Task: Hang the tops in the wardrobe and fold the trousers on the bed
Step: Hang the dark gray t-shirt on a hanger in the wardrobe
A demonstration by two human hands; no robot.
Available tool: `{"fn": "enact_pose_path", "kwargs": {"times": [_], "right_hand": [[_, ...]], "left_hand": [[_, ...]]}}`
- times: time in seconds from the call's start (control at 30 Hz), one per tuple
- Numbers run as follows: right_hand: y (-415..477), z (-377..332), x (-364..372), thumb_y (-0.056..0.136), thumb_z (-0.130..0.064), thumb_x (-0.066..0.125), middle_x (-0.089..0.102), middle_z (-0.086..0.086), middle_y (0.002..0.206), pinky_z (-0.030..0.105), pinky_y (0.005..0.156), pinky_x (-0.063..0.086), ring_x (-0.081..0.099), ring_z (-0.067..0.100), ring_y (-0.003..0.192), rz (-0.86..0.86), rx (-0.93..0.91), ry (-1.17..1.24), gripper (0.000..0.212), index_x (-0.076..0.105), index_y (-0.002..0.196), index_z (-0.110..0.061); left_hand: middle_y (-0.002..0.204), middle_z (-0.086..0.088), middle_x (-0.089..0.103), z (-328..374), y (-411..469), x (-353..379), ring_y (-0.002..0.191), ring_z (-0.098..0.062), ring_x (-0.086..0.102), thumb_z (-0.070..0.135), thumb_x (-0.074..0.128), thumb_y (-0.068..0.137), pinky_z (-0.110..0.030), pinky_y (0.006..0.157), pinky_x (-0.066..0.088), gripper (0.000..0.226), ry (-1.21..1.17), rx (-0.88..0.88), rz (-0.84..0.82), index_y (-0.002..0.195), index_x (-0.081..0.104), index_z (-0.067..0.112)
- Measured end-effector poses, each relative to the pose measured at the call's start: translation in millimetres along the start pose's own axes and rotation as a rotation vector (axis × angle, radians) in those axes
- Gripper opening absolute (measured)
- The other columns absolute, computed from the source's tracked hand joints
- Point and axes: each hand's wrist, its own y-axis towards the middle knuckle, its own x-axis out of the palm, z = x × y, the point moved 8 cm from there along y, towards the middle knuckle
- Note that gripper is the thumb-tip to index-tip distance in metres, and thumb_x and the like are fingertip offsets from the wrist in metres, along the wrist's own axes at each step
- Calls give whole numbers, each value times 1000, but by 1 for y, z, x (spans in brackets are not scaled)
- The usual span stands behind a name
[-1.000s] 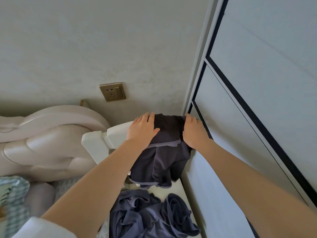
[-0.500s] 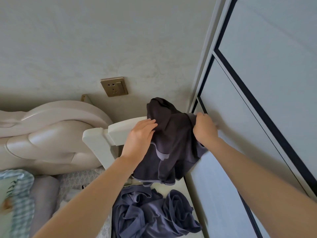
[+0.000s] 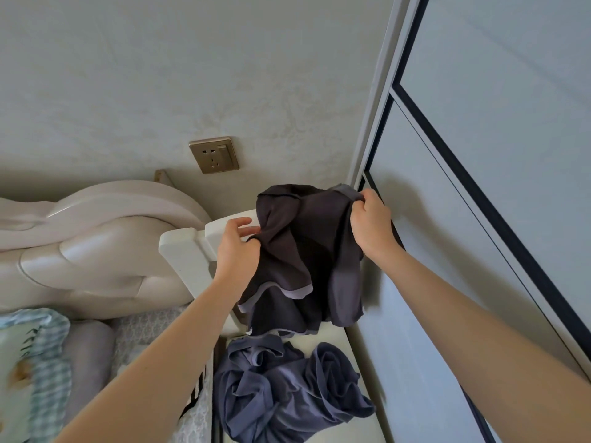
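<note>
A dark charcoal garment [image 3: 303,251] with lighter grey trim hangs bunched in the air above the white bedside table [image 3: 188,254]. My right hand [image 3: 371,222] grips its upper right edge beside the wardrobe door [image 3: 479,219]. My left hand [image 3: 238,247] pinches a fold at its left side, thumb and fingers closed on the cloth. Below it, a crumpled blue-grey garment [image 3: 287,391] lies on the table's top. Whether the held piece is a top or trousers cannot be told.
The sliding wardrobe door with black frame lines fills the right side and is closed. A padded cream headboard [image 3: 89,251] and the bed with a checked pillow [image 3: 32,362] lie at left. A brass wall socket [image 3: 213,155] sits on the wall above.
Both hands have lifted the dark garment off the table's raised back. It has opened out and hangs lower, with my right hand now higher near the wardrobe edge.
</note>
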Motion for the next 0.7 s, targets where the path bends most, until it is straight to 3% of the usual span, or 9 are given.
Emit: {"fn": "enact_pose_path", "kwargs": {"times": [0.1, 0.2, 0.3, 0.37, 0.53, 0.63, 0.7], "right_hand": [[-14, -10, -3, 98, -7, 31, 35, 0, 64, 28, 52, 26, 29, 13, 54, -46, -29, 46, 32, 29, 69, -21], [-28, -22, -9, 100, -9, 32, 36, 0, 64, 26, 52, 26, 31, 12, 55, -101, -74, 42, 31, 33, 70, -17], [-44, -31, -15, 97, -9, 36, 34, -2, 60, 18, 46, 25, 29, 12, 52, -156, -107, 39, 31, 35, 66, -14], [-57, -36, -22, 96, -7, 37, 33, -3, 57, 13, 44, 28, 28, 10, 51, -145, -125, 46, 35, 33, 62, -17], [-97, -28, -38, 94, -8, 40, 38, -2, 61, 15, 47, 29, 34, 10, 55, -112, -119, 49, 27, 40, 67, -9], [-128, -13, -44, 93, -9, 40, 45, 0, 64, 19, 53, 32, 40, 12, 60, -128, -94, 41, 20, 51, 78, -2], [-154, -6, -53, 92, -7, 40, 44, -2, 62, 24, 56, 33, 40, 12, 60, -105, -94, 54, 20, 51, 75, -6]], "left_hand": [[122, 0, 58, -6, -5, 5, 103, -17, 54, 25, 38, 101, -33, 94, 45, 32, -89, -192, -25, 131, 48, 24], [114, -1, 66, -7, -11, 18, 105, -22, 62, 62, 55, 89, -41, 100, 47, 45, -106, -285, -192, 116, 58, 26], [101, 0, 72, -4, -20, 27, 93, -20, 67, 51, 77, 77, -36, 85, 55, 45, 45, -197, -266, 111, 67, 22], [93, 1, 72, -2, -30, 33, 89, -19, 67, 35, 80, 79, -33, 78, 55, 28, 91, -130, -300, 101, 69, 23], [91, -14, 73, -3, -59, 34, 89, -29, 67, 8, 69, 80, -42, 86, 55, 12, 85, -91, -317, 91, 71, 7], [72, -10, 64, -2, -84, 29, 75, -25, 59, 0, 63, 73, -33, 70, 52, 4, -26, -40, -360, 75, 63, 3], [64, -5, 50, -1, -104, 24, 67, -21, 48, 5, 57, 66, -29, 64, 41, 5, -73, -10, -397, 67, 52, 5]]}}
